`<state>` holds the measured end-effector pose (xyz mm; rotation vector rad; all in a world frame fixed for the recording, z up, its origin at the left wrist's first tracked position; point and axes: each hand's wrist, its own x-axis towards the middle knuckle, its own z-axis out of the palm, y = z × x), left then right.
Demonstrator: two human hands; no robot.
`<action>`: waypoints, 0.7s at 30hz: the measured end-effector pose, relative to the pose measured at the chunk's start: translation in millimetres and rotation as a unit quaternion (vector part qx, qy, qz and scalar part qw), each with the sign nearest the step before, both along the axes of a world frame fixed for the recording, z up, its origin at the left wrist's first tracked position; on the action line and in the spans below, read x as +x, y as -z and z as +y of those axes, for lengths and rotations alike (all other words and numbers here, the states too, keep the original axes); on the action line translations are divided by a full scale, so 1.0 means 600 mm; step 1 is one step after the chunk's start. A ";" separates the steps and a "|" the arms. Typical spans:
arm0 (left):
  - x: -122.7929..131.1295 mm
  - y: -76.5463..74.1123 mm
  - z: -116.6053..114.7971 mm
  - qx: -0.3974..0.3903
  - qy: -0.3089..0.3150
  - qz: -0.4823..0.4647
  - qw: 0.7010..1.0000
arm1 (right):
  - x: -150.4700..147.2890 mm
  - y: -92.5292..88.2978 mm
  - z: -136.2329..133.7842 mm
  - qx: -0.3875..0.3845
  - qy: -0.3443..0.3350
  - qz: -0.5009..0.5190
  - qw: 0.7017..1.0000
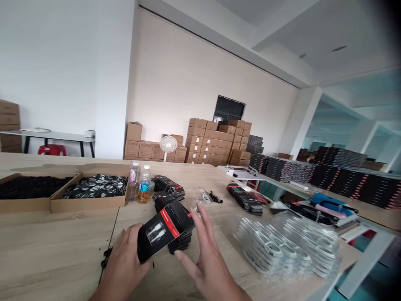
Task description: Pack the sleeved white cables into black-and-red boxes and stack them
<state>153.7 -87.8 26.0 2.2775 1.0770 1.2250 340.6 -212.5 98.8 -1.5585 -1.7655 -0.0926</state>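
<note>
My left hand [127,255] is wrapped round a black box [163,230] with a red stripe and a picture of white cable plugs. The box is tilted. To its right, my right hand [205,251] has its fingers spread, with nothing between them. Behind and below the held box is a stack of black packages [183,241]. More black packages [169,186] lie behind it, and another group [244,198] is further right. Bagged white cables [275,246] lie in piles at the right.
Two cardboard trays [89,203] hold black pieces at the left. Beside them stand a clear bottle [133,182] and a bottle with orange liquid [144,184]. Small black parts [215,197] lie mid-table. A fan [168,144] and stacked cartons [206,144] are behind.
</note>
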 end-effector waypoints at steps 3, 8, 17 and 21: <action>0.012 0.011 -0.008 -0.060 0.034 -0.026 0.997 | -0.013 0.041 0.026 0.022 -0.030 0.158 0.987; 0.029 0.033 -0.023 -0.135 0.177 -0.116 0.968 | -0.017 0.073 0.049 0.034 -0.087 0.223 0.970; 0.001 -0.005 -0.028 -0.039 0.209 -0.126 0.969 | -0.003 0.061 0.026 0.088 -0.087 0.115 0.986; -0.006 -0.026 -0.027 0.038 0.162 -0.128 0.978 | -0.001 0.036 0.023 0.136 -0.060 0.023 0.989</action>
